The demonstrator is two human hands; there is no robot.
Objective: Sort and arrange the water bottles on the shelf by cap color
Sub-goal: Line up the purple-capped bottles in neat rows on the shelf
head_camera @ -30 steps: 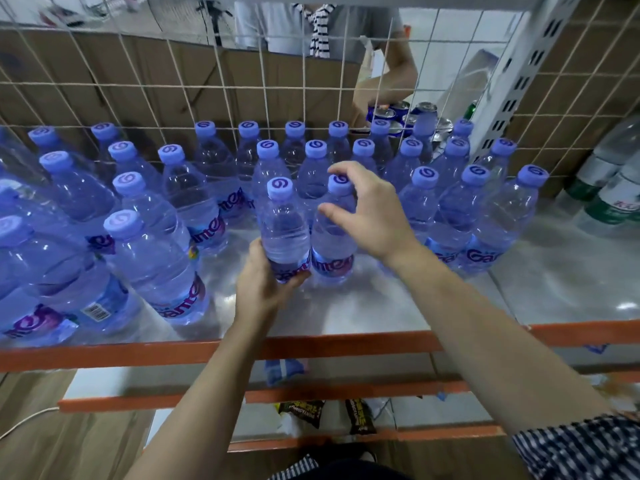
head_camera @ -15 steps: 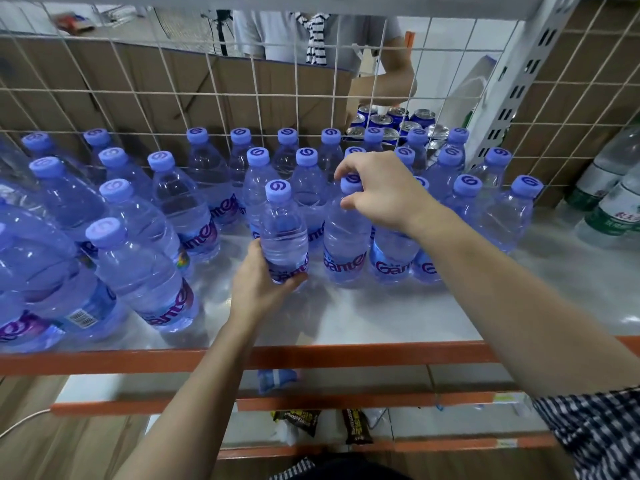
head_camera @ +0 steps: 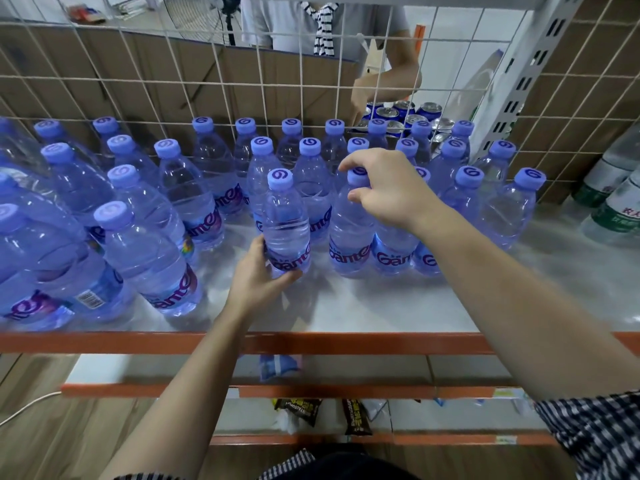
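Front bottle (head_camera: pixel 287 220): clear ribbed plastic with a purple tint, round lilac cap bearing a swirl mark, purple-lettered label band low on the body. It stands upright near the middle of the shelf (head_camera: pixel 381 306), alone ahead of the rows. Left hand (head_camera: pixel 258 275) grasps its base, fingers wrapped round the label. Second bottle (head_camera: pixel 349 237), same make, stands just right of it, not touching; right hand (head_camera: pixel 388 188) pinches its cap from above, thumb and curled fingers about the neck. Rows (head_camera: pixel 311 181) of like bottles crowd behind and to the right, closing off the far side; a further cluster (head_camera: pixel 145 244) stands left, nearer the edge. Shelf: pale glossy board with an orange metal rail along the near edge. Wire grid (head_camera: pixel 173 77) backs it; blue cans (head_camera: pixel 398 114) and a person (head_camera: pixel 329 26) are beyond. Green-labelled bottles (head_camera: pixel 616 202) far right. Snack packets (head_camera: pixel 298 408) on the lower tier.
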